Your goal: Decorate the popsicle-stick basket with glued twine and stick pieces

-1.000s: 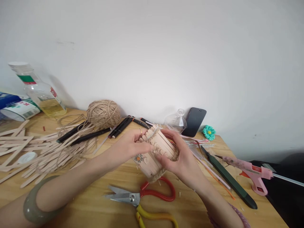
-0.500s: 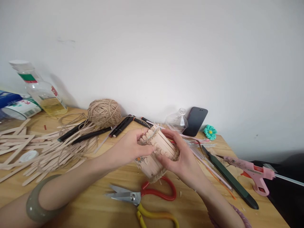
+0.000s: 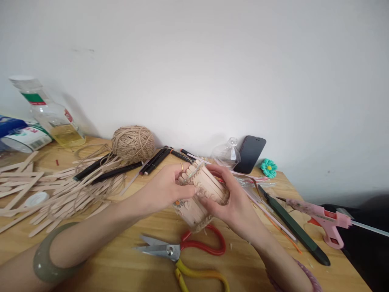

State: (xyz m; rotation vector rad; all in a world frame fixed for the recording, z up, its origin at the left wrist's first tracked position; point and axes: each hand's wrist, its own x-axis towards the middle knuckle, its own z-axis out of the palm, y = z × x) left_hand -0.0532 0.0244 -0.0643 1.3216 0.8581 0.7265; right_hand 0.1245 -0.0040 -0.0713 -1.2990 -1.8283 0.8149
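Between both hands I hold a small box-like craft made of wooden craft sticks (image 3: 194, 211), tilted above the table. Twine runs along its edges, and small wooden flower shapes and an orange-centred flower decorate its sides. My left hand (image 3: 170, 188) grips its left upper side, with the thumb pressing on the flower shapes. My right hand (image 3: 227, 198) wraps round its right side, thumb near the left thumb. Some of the fingers are hidden behind the craft. Below it lie scissors (image 3: 170, 252) with one red and one yellow handle, blades apart.
Loose craft sticks (image 3: 60, 202) spread over the left, with a twine ball (image 3: 133, 142), black markers (image 3: 156, 160) and a glass bottle (image 3: 65, 127) behind. At right are a phone (image 3: 251, 154), a turquoise flower (image 3: 269, 168), a dark green tool (image 3: 294, 227) and a pink glue gun (image 3: 326, 221).
Almost nothing differs. Both hands keep their hold on the stick craft, and the view has shifted very slightly.
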